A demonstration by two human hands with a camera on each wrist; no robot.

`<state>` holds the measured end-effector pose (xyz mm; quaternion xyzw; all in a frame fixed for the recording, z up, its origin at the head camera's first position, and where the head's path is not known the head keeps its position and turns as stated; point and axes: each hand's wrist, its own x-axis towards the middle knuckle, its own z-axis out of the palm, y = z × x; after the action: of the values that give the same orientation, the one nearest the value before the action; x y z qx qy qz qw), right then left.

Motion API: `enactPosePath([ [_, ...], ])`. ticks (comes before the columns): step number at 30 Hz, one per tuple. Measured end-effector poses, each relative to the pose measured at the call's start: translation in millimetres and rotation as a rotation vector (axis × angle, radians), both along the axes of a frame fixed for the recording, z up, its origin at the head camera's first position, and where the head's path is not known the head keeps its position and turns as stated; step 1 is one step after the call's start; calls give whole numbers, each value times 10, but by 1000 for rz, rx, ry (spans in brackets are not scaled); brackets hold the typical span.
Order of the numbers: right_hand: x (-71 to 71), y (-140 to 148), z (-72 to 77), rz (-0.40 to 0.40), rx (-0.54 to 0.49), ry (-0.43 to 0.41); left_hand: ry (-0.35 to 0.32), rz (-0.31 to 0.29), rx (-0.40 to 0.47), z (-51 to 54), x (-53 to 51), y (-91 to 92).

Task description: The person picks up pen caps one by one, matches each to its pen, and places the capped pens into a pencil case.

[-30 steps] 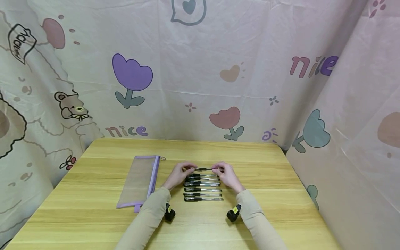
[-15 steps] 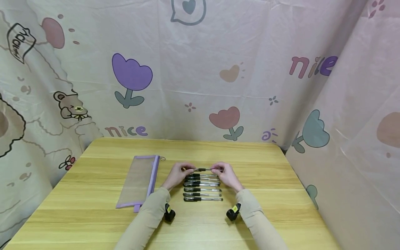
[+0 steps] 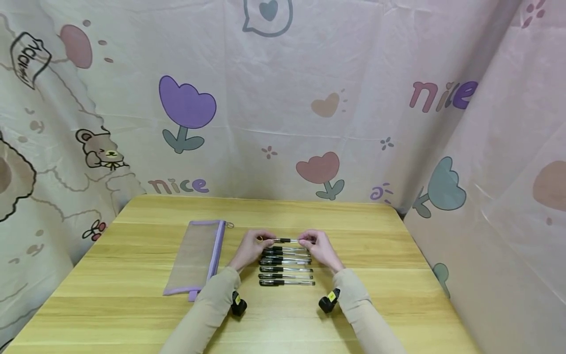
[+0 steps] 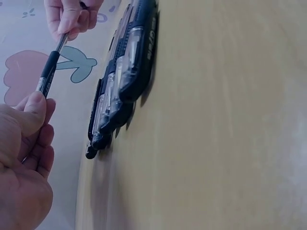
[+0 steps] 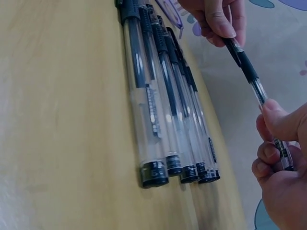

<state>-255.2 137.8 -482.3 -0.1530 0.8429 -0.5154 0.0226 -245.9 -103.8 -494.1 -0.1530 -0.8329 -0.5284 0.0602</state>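
A black-and-clear gel pen (image 3: 285, 240) is held level between the two hands, above the far end of a row of similar pens (image 3: 285, 269). My left hand (image 3: 254, 246) pinches its capped end with thumb and fingers; in the left wrist view the black grip (image 4: 50, 67) shows past the thumb. My right hand (image 3: 319, 247) pinches the clear barrel near the other end, and the pen's tail (image 5: 286, 160) pokes out below the curled fingers in the right wrist view. The row of several capped pens lies side by side on the table, caps to the left.
A flat mesh pouch (image 3: 194, 255) with purple edging and a zipper lies left of the pens. The wooden table (image 3: 283, 324) ends at a patterned cloth backdrop (image 3: 265, 162), which also hangs along both sides. A black camera (image 3: 239, 305) hangs at each wrist.
Both hands keep their pinch on the pen and stay almost in place. The view shifts very slightly; the row of pens and the pouch lie as before.
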Motion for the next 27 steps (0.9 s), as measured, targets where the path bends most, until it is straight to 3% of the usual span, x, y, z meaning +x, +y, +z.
enactPosePath([
  [5,-6,45,-33,44,-4,23,25,-18,-13,-1,19,-9],
  [10,-35,118,-70,89,-28,32,-10,8,-11,28,9,-23],
  [20,-104,220,-128,-99,20,94,-62,108,-15,-26,-45,-84],
  [24,-131,224,-148,-123,78,116,-89,146,-22,-69,-76,-81],
  [27,-155,223,-172,-121,133,135,-92,186,-82,-89,-86,-74],
])
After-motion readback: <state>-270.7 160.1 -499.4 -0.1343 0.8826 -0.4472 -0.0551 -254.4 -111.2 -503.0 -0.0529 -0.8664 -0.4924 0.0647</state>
